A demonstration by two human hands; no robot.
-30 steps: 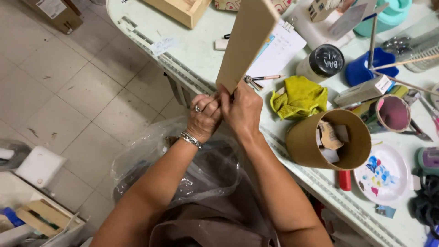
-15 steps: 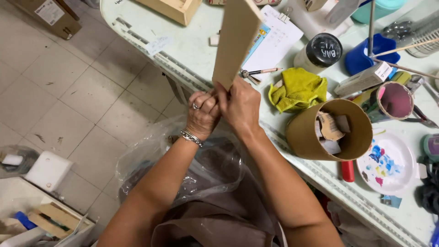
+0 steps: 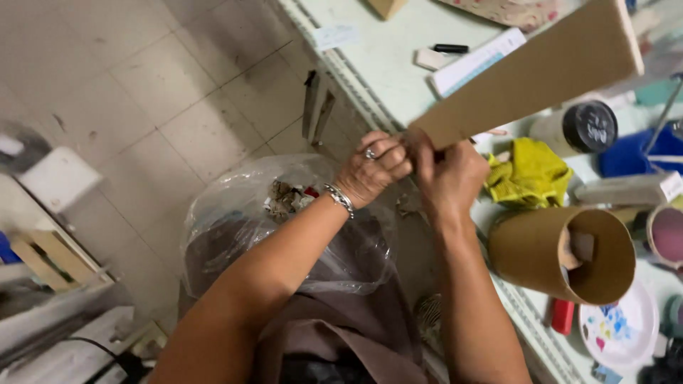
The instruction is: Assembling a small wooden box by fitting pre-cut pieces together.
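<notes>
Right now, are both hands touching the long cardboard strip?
Touching. The head view shows the left hand and right hand closed together around the lower end of the cardboard strip.

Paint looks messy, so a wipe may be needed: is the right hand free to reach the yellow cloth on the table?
Probably not at once: the right hand grips the cardboard strip together with the left hand. The yellow cloth lies uncovered just beside it.
</notes>
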